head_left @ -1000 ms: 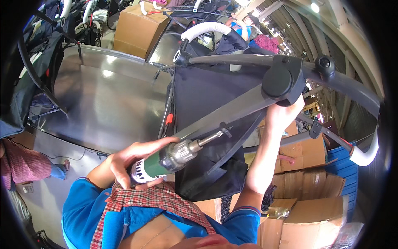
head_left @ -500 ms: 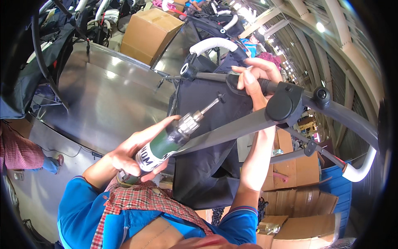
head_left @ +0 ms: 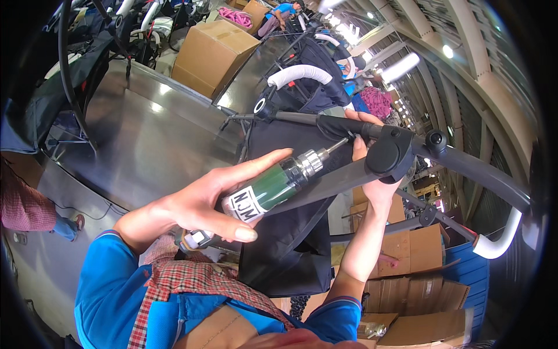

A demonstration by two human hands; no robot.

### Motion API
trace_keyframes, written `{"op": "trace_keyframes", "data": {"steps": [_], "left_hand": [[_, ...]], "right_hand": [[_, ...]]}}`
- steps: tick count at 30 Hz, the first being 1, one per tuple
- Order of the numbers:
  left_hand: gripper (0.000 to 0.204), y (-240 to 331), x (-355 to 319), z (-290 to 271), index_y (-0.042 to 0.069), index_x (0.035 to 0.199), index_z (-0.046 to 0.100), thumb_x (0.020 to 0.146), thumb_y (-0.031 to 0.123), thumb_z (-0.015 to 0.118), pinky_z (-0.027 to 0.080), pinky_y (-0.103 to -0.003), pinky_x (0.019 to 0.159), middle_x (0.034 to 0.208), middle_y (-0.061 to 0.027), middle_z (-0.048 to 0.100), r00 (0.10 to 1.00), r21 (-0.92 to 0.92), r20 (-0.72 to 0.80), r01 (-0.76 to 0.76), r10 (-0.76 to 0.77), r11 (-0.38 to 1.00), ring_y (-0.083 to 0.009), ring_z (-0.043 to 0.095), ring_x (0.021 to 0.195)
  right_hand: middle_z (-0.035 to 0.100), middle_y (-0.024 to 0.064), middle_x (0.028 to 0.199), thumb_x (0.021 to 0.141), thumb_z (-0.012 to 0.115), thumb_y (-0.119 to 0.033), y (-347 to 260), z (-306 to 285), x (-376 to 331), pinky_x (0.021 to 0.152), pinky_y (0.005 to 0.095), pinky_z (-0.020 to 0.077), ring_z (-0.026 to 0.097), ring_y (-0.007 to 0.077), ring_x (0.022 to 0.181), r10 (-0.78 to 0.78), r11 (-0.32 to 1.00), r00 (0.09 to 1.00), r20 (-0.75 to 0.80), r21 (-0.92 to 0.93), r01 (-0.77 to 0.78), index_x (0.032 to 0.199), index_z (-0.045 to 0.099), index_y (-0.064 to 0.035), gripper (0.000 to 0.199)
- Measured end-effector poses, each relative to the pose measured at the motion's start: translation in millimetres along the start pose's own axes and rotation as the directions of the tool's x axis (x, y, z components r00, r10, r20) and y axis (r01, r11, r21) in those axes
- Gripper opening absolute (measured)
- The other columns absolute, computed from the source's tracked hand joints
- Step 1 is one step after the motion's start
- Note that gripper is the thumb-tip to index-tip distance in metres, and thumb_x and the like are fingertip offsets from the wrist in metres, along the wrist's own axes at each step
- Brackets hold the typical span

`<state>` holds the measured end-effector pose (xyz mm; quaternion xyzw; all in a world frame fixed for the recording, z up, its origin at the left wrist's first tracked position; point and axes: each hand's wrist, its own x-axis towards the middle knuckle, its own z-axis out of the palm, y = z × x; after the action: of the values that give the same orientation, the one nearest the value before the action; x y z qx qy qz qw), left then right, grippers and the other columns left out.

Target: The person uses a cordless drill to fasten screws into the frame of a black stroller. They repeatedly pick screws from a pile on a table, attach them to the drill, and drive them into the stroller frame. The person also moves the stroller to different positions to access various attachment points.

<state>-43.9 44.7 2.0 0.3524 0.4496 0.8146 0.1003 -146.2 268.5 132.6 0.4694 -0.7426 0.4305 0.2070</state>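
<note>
My left hand (head_left: 212, 195) is wrapped round a green electric screwdriver (head_left: 270, 189) with a white label. Its long thin bit points up and right, and the tip is at the edge of black fabric wrapped on a grey stroller frame (head_left: 325, 189). My right hand (head_left: 378, 189) reaches up behind the frame beside a black round joint (head_left: 386, 158). Its fingers and thumb close round the upper tube and fabric near the bit's tip; part of the hand is hidden by the joint. Black seat fabric (head_left: 285, 232) hangs below the tubes.
A metal worktable (head_left: 151, 139) stretches to the left, with a cardboard box (head_left: 212, 52) at its far end. Other stroller frames stand at the left and far back, where a person in blue (head_left: 283, 14) works. Opened cartons (head_left: 418, 296) lie at the lower right. Another person stands at the left edge.
The screwdriver has moved up and right, bringing its bit to the fabric by my right thumb. The dark screw seen at the bit's tip is no longer clearly visible. My right fingers sit lower.
</note>
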Motion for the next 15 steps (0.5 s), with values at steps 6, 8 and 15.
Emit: {"op": "trace_keyframes", "data": {"steps": [6,8,15], "left_hand": [[0.106,0,7,8,0.002,0.151,0.013,0.071,0.014,0.081,0.044,-0.024,0.079,0.135,-0.0063,0.047,0.986,0.364,-0.035,-0.138,0.161,0.921,-0.0076,0.053,0.089],[0.106,-2,7,8,0.002,0.151,0.013,0.071,0.014,0.082,0.044,-0.024,0.079,0.135,-0.0062,0.047,0.974,0.493,-0.017,-0.189,0.227,0.849,-0.0076,0.053,0.089],[0.105,-2,9,22,0.002,0.151,0.012,0.073,0.013,0.080,0.046,-0.023,0.074,0.120,-0.0065,0.054,0.989,0.199,-0.087,-0.097,0.116,0.975,-0.0080,0.055,0.083]], "right_hand": [[0.065,0.0211,0.112,0.082,0.058,0.012,5,0,-2,0.074,0.0278,0.0532,0.064,0.0192,0.097,-0.026,0.998,1.000,0.011,0.057,0.026,0.113,0.058,0.0103,0.032],[0.064,0.0214,0.113,0.081,0.057,0.012,2,0,-2,0.074,0.0276,0.0532,0.064,0.0194,0.097,-0.017,0.999,1.000,0.018,0.040,0.017,0.114,0.058,0.0106,0.033],[0.062,0.0224,0.116,0.087,0.050,0.005,4,-6,-4,0.094,0.0349,0.0474,0.061,0.0249,0.107,0.000,1.000,0.995,0.097,0.024,-0.002,0.122,0.051,0.0096,0.035]]}}
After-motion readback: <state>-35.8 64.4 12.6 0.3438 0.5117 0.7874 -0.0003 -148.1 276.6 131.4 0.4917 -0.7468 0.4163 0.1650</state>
